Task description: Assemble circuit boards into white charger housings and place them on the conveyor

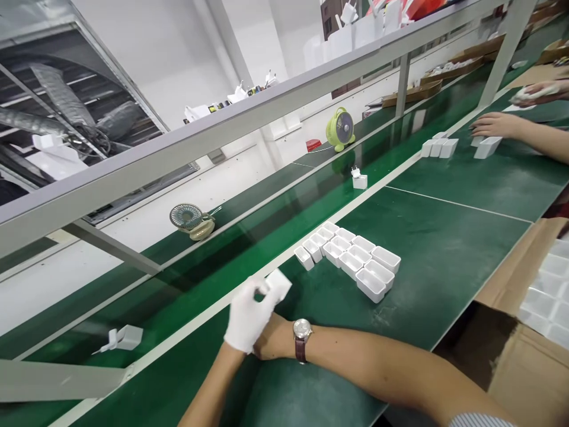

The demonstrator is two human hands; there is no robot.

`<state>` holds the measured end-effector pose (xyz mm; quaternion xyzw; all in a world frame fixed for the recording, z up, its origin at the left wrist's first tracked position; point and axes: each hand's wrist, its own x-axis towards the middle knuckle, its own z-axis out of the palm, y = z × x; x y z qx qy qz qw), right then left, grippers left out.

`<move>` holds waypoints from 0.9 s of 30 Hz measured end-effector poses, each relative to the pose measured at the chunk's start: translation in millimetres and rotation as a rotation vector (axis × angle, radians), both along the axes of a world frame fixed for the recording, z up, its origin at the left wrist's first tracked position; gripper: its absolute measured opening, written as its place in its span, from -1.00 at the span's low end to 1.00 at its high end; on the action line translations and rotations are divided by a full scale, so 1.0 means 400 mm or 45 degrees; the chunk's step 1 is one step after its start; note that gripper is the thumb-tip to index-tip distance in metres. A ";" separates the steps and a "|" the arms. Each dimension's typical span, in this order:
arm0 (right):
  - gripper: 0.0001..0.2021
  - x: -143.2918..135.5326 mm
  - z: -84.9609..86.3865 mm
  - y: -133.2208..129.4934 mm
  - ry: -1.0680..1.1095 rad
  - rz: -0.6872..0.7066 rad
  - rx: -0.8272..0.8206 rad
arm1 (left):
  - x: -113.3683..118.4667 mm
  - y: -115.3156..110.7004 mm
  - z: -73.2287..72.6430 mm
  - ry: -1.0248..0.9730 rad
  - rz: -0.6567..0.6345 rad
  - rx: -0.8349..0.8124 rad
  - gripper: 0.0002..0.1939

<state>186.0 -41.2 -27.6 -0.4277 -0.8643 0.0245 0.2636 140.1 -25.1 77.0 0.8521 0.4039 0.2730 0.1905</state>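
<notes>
My left hand (249, 314), in a white glove, is closed on a small white plastic case (279, 284) just above the near edge of the green belt. My right hand (273, 339) is bare, with a watch (301, 339) on its wrist. It lies directly behind and below the gloved hand, which hides its fingers, so whether it grips anything does not show. To the right of both hands, several open white plastic cases (371, 281) stand grouped in rows on the green worktop (427, 255), hollow side up.
White pieces with plug-like parts ride the belt at left (128, 337) and farther back (360, 181). Two small fans (189, 220) (341, 129) stand beyond. A shelf rail (213, 127) crosses above. Cardboard box (524, 367) with white cases sits lower right; a co-worker's hand (498, 126) touches cases.
</notes>
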 end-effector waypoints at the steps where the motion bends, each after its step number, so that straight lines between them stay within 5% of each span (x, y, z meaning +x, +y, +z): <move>1: -0.90 0.002 0.000 0.000 -0.018 0.007 0.028 | -0.052 0.017 -0.001 -0.034 0.129 0.042 -0.73; 7: -0.80 0.010 0.010 -0.025 -0.015 -0.028 0.111 | -0.356 0.084 -0.074 0.044 0.509 0.248 -0.70; 11: -0.76 -0.001 -0.003 -0.032 -0.001 -0.042 0.129 | -0.468 0.077 -0.139 0.217 0.457 0.352 -0.73; 21: -0.73 -0.009 -0.016 -0.064 0.005 -0.034 0.040 | -0.483 0.029 -0.187 0.226 0.182 0.649 -0.93; 27: -0.67 -0.014 -0.032 -0.081 0.037 0.099 0.111 | -0.478 -0.016 -0.193 0.134 0.217 0.646 -0.91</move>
